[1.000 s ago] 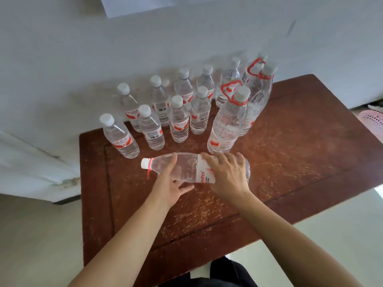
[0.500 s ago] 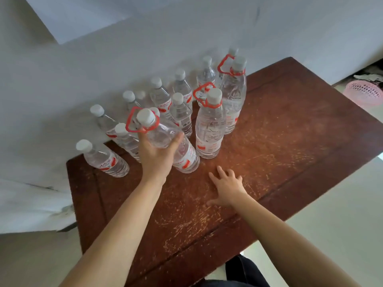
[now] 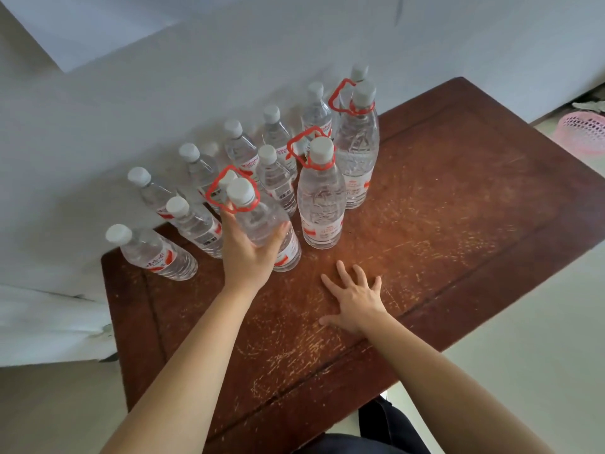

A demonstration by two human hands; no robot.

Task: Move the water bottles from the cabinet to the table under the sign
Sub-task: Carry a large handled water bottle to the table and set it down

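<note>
At the left, small bottles (image 3: 157,253) stand in rows on the brown surface (image 3: 458,208), close to the white wall (image 3: 294,44). Just beside them, the left grip (image 3: 248,253) is closed around a big bottle (image 3: 258,221) with a red handle; its base is at the surface. Two more big bottles (image 3: 322,204) stand to its right. The right grip (image 3: 355,301) lies flat on the surface with fingers spread, holding nothing. A pink basket (image 3: 586,132) is at the far right.

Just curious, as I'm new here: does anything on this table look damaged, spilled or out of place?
The wooden table is badly scratched on top, pale marks thickest around the right hand. The water bottles stand capped; no spill shows.
</note>
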